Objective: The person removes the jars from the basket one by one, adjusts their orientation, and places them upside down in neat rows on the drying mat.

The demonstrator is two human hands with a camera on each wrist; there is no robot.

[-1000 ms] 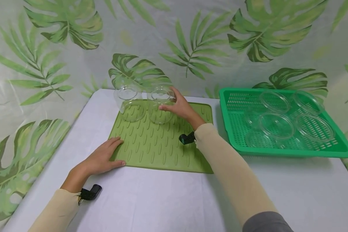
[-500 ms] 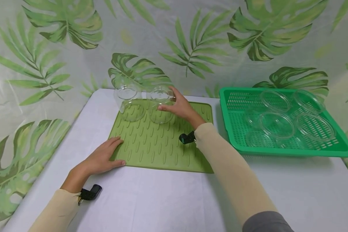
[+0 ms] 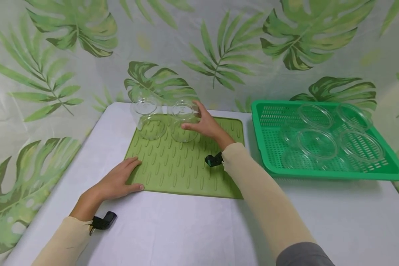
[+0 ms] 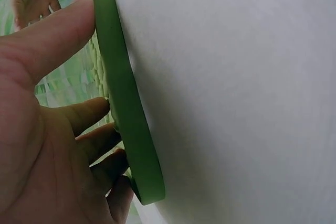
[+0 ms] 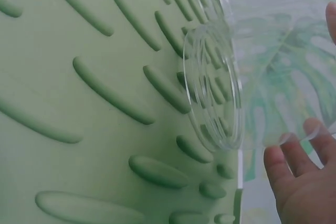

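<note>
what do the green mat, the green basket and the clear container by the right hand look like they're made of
Mat: probably silicone or soft rubber, matte, judging by its moulded ridges and thick edge.
Basket: likely hard plastic, smooth, with evenly slotted walls.
Clear container: glossy and see-through, the mat's ridges showing through; glass or clear plastic, can't tell which.

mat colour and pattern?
The mat is olive green, patterned with raised, elongated ridges; best seen in the head view.
</note>
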